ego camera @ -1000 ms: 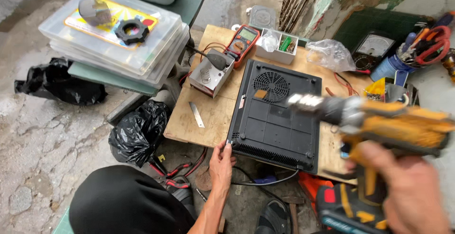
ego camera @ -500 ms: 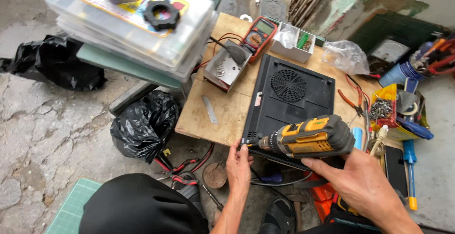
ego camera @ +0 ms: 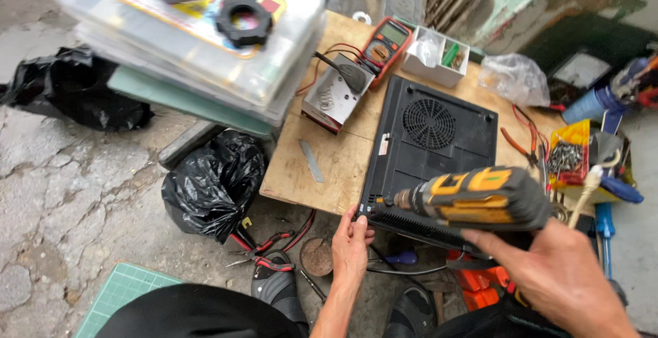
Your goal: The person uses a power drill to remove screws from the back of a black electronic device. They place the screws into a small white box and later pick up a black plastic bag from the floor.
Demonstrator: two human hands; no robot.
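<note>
Right hand [ego camera: 555,280] closed firmly around the handle of a yellow and grey cordless driver [ego camera: 473,197], with the tip pointed at the near left corner of a black appliance [ego camera: 428,156]. Appliance lying upside down, fan grille up, on the wooden worktop [ego camera: 329,167], its near edge hanging a little over the worktop edge. Left hand [ego camera: 351,245] pressed with the fingers against this same corner, grip narrow and around nothing, only steadying the housing.

For good work here, probably best to keep the bit straight in line with the screw, not tilted, and to push down before pulling the trigger, so no slipping from the head. Fingers of the left hand better kept just beside the tip, not under it. Screw itself too small to see.

Nearby: a multimeter [ego camera: 384,47] with red frame, an open metal box [ego camera: 336,95], black plastic bags [ego camera: 212,180] on the floor.
</note>
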